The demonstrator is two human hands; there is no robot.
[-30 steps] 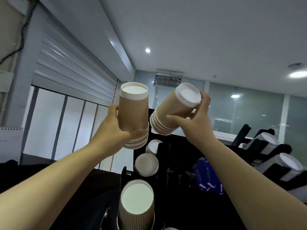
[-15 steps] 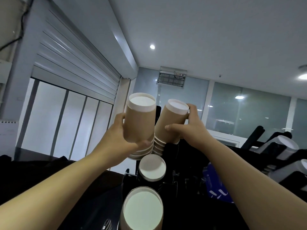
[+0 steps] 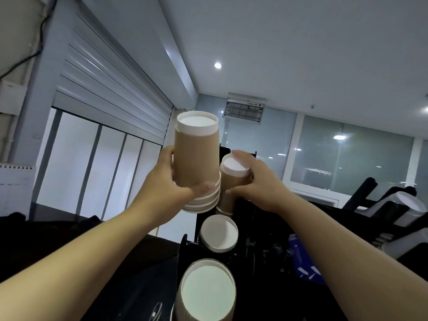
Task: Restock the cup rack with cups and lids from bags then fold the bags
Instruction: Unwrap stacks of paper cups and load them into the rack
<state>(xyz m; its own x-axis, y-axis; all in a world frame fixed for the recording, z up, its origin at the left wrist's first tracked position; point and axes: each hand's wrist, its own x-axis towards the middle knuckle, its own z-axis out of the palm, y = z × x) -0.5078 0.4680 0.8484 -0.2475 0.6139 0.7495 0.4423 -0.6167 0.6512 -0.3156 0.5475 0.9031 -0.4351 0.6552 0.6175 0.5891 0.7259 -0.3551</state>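
Left hand (image 3: 166,181) grips a cup stack (image 3: 196,158) mid-frame. Right hand (image 3: 257,181) wraps a second stack (image 3: 231,184) just right of it, above the cup rack (image 3: 185,244) at lower centre. Both stacks sit base-up, long axis near vertical. Risk: inner nested cups could slide out downward, since likely only friction holds them.

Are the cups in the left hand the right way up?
No, the stack of paper cups in the left hand is upside down, white base on top and rolled rims at the bottom.
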